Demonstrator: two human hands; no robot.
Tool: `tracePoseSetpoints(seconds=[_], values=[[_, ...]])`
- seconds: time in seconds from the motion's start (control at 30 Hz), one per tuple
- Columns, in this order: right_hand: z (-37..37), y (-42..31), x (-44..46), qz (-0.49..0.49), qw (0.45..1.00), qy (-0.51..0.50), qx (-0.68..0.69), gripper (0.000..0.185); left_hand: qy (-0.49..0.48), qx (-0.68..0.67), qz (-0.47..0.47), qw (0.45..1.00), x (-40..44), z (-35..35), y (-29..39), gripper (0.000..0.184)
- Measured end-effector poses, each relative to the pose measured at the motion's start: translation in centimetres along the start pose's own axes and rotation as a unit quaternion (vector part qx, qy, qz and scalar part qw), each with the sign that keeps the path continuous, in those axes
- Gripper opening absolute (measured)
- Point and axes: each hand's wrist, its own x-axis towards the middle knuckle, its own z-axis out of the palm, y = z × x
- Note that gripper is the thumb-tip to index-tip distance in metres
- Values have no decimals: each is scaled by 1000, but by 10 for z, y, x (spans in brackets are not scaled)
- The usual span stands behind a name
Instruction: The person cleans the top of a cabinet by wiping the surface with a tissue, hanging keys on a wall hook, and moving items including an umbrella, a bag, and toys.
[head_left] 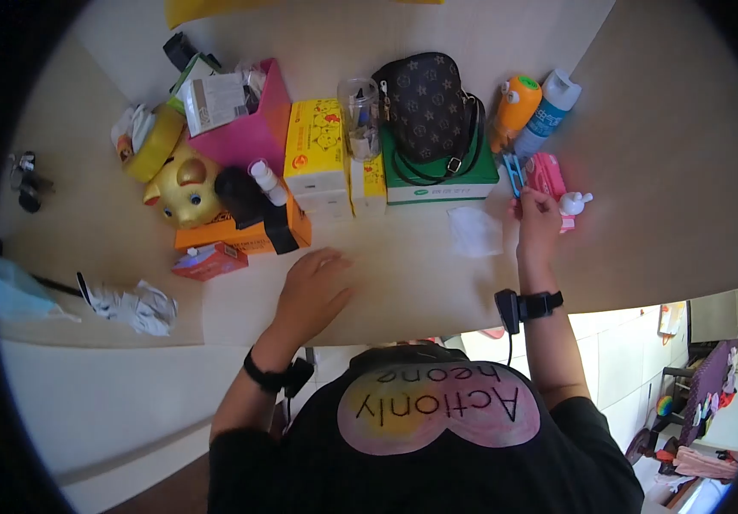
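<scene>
My right hand (539, 224) is at the right side of the shelf top, thumb and fingertips pinched on a slim, light blue two-armed item (514, 175) whose exact kind I cannot make out. Close beside that hand are a pink pack (546, 176) and a small white bunny-shaped figure (575, 203). A folded white tissue (475, 231) lies flat to the left of the hand. My left hand (316, 287) rests near the front edge, fingers loosely stretched and holding nothing. In front of it stands an orange box (245, 236).
Along the back are a magenta bin (258, 124), a gold piggy bank (182, 190), yellow tissue packs (316, 141), a clear jar (359, 120), a brown patterned bag (425, 107) on a green box (480, 178), an orange bottle (519, 107) and a blue-white spray can (551, 111). A crumpled white cloth (142, 307) lies left.
</scene>
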Motion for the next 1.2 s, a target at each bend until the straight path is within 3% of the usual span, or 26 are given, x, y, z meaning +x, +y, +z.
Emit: tracePoseSetpoints(seconds=[0.07, 0.13, 0.2, 0.3, 0.37, 0.5, 0.57, 0.6, 0.67, 0.7, 0.73, 0.8, 0.93, 1.0, 1.07, 1.13, 1.2], values=[[15, 4, 9, 0, 1000, -8, -20, 14, -13, -20, -82, 996, -14, -17, -5, 39], [29, 9, 18, 0, 999, -22, -40, 15, 6, -19, -98, 995, -18, -29, -5, 35], [41, 16, 29, -50, 987, 8, -152, 15, 28, -17, -116, 993, -17, -34, -9, 32], [46, 32, 44, -104, 976, 12, -192, 22, 51, -101, -109, 988, -11, -31, -14, 29], [43, 43, 54, -100, 963, -15, -249, 29, -1, -141, -56, 988, -1, -26, -18, 32], [54, -3, 8, -108, 927, 11, -360, 27, -59, -139, 11, 988, 20, -22, -18, 30], [46, -5, -15, -190, 910, 3, -369, 21, -88, -129, 65, 986, 30, -14, -20, 31], [36, -1, -25, -184, 908, 11, -375, 21, -96, -134, 72, 984, 37, -10, -18, 31], [16, 10, -44, -302, 859, -108, -398, 13, -109, -149, 116, 976, 51, 0, -12, 35], [8, 10, -49, -372, 833, -85, -401, 19, -112, -152, 120, 975, 60, 7, -8, 35], [4, -3, -54, -370, 832, -82, -404, 19, -135, -155, 153, 967, 70, 15, -2, 39], [-7, -38, -60, -468, 746, 51, -471, 34, -159, -160, 189, 956, 86, 40, 11, 42], [-26, -66, -23, -435, 725, 160, -510, 54, -132, -76, 216, 964, 120, 121, 37, 59], [-32, -70, -7, -303, 806, 83, -501, 68, -130, -25, 208, 969, 141, 153, 52, 64], [-30, -71, -4, -291, 787, 66, -541, 67, -81, 41, 167, 982, 154, 176, 65, 69], [-28, -72, -6, -244, 775, 67, -580, 60, -91, 78, 139, 983, 157, 192, 70, 68], [-41, -71, -3, -255, 783, 65, -564, 55, -104, 116, 110, 982, 155, 203, 74, 66]])
